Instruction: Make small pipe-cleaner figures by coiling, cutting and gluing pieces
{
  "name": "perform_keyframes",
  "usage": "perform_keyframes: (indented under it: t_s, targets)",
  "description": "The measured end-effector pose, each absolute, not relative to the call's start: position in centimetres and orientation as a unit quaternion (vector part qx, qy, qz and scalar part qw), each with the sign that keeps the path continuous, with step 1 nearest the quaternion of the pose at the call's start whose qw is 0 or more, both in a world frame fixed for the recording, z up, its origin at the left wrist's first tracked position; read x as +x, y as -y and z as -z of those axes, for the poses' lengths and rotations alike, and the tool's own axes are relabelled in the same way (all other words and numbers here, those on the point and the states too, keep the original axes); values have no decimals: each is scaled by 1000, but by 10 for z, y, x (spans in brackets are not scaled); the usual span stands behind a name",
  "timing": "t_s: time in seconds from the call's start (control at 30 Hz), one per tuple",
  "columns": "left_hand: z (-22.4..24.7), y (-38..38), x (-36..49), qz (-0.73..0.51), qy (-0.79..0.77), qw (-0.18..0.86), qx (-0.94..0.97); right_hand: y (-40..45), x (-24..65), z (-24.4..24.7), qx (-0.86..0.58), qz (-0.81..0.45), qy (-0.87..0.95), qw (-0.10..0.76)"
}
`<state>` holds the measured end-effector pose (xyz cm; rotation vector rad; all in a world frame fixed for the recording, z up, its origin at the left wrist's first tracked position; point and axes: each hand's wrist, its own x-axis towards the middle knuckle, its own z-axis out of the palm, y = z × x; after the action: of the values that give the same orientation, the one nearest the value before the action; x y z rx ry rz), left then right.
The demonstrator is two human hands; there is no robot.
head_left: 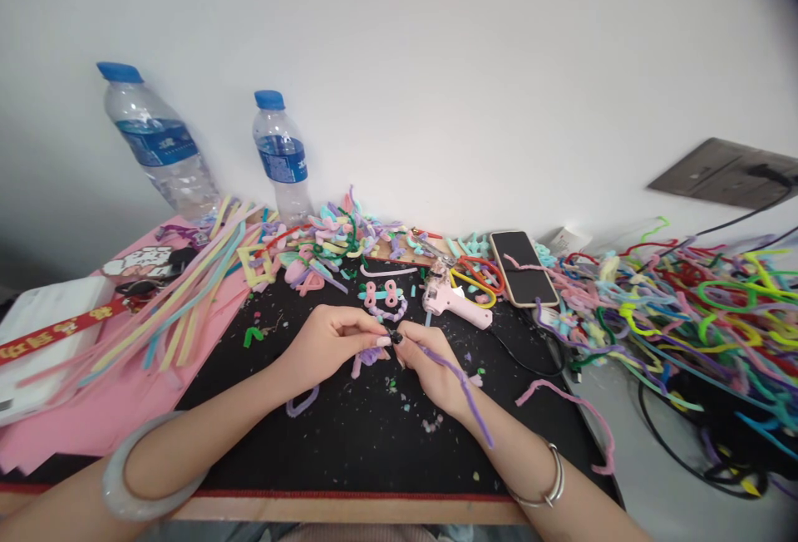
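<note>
My left hand [333,347] and my right hand [430,363] meet over the black mat [349,450], thumbs and fingers pinched close together. A long purple pipe cleaner [465,392] runs out of my right hand and trails over the wrist. Beneath my left fingertips sits a bunched purple fuzzy piece [372,356], partly covered by the fingers. Something small and dark shows between the fingertips; I cannot make out what it is. Just beyond the hands lie a curved lilac strand [390,312] and pink looped pieces [381,294]. A purple loop [303,402] rests below my left wrist.
A pink glue gun [458,307] and a phone [524,268] lie behind my right hand. Pipe cleaners are heaped at right [698,309] and along the wall. Two water bottles [283,160] stand at the back left. A white box [43,342] lies on pink paper.
</note>
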<state>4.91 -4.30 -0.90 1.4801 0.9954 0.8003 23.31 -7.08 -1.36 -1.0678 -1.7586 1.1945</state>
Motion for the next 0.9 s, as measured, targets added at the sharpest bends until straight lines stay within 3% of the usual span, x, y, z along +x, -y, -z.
perform_keyframes:
  t_s: [0.4, 0.7, 0.9]
  targets:
    - [8, 43, 50, -310, -409, 610, 604, 73, 233, 9, -462, -404, 674, 412]
    - [10, 43, 47, -291, -428, 510, 687, 73, 231, 12, -454, -396, 698, 388]
    - [6, 41, 49, -300, -413, 578, 637, 77, 232, 8, -490, -337, 671, 443]
